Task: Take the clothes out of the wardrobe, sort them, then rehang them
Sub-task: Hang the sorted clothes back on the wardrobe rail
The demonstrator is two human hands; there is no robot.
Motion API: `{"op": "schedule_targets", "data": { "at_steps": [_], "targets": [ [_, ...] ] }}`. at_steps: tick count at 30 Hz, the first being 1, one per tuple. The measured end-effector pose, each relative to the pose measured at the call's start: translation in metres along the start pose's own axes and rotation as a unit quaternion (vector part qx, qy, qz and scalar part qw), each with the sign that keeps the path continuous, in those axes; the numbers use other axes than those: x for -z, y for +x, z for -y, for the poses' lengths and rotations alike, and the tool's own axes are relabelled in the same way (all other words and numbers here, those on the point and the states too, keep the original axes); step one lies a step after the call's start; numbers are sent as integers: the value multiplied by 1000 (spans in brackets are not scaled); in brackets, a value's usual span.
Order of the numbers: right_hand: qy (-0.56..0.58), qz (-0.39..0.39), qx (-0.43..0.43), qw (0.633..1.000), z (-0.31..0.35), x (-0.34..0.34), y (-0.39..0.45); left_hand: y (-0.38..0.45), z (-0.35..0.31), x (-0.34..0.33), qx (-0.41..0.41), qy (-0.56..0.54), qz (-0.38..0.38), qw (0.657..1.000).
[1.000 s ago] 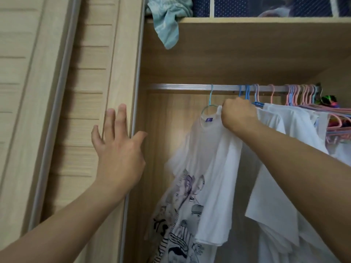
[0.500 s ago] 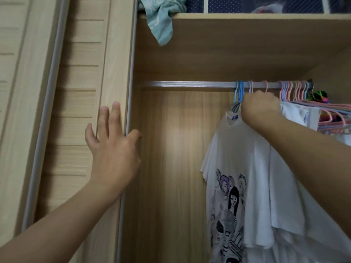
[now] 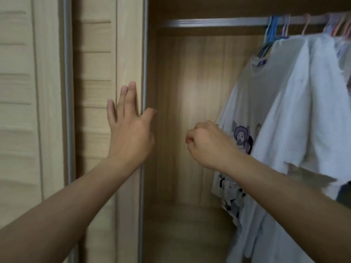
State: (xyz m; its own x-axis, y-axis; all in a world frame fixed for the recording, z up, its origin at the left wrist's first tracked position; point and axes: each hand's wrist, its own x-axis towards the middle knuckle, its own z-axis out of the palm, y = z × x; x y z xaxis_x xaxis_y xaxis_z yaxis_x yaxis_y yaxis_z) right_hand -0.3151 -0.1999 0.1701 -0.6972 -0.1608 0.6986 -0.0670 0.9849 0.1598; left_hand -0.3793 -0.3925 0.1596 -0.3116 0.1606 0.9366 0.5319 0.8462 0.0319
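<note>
I see my left hand [image 3: 129,130] spread flat with straight fingers against the edge of the pale wooden sliding door [image 3: 95,111], thumb hooked just past its grey metal edge strip. My right hand [image 3: 207,143] hangs in front of the open wardrobe [image 3: 190,111] with its fingers curled into a loose fist; I see nothing held in it, and it sits just in front of the lower part of the printed T-shirt [image 3: 252,111], though I cannot tell whether the knuckles touch the cloth. The clothes are bunched at the right end of the metal rail [image 3: 218,21], hanging from blue hangers [image 3: 271,27] and pink hangers [image 3: 336,23]. The nearest one is the pale T-shirt with a cartoon print of purple-haired figures; a small blue tag shows at its collar, but it is too blurred for me to read any brand or writing. Behind it hang white shirts [image 3: 307,111], pressed close together. The left half of the wardrobe shows only its wood back panel and floor
</note>
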Motion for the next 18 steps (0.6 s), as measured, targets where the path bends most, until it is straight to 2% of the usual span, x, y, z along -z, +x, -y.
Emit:
{"op": "schedule_targets", "data": {
  "at_steps": [3, 6, 8, 10, 13, 15, 18],
  "targets": [
    [86, 87, 4, 992, 11, -28, -39, -62, -7, 14, 16, -27, 38, 999],
    [153, 129, 15, 980, 12, -45, -73, -127, -13, 35, 34, -11, 82, 996],
    [210, 167, 41, 962, 18, -55, -101, -178, -23, 49, 105, -6, 138, 985],
    [271, 236, 68, 931, 31, -74, -140, -244, -42, 68, 233, -6, 223, 947],
    [323, 380, 118, 859, 65, -105, -220, -356, -84, 102, 397, 9, 346, 850],
    [348, 447, 161, 808, 99, -108, -281, -426, -118, 145, 480, 24, 372, 794],
    [397, 502, 220, 737, 152, -85, -351, -497, -163, 217, 584, 64, 358, 726]
  ]
}}
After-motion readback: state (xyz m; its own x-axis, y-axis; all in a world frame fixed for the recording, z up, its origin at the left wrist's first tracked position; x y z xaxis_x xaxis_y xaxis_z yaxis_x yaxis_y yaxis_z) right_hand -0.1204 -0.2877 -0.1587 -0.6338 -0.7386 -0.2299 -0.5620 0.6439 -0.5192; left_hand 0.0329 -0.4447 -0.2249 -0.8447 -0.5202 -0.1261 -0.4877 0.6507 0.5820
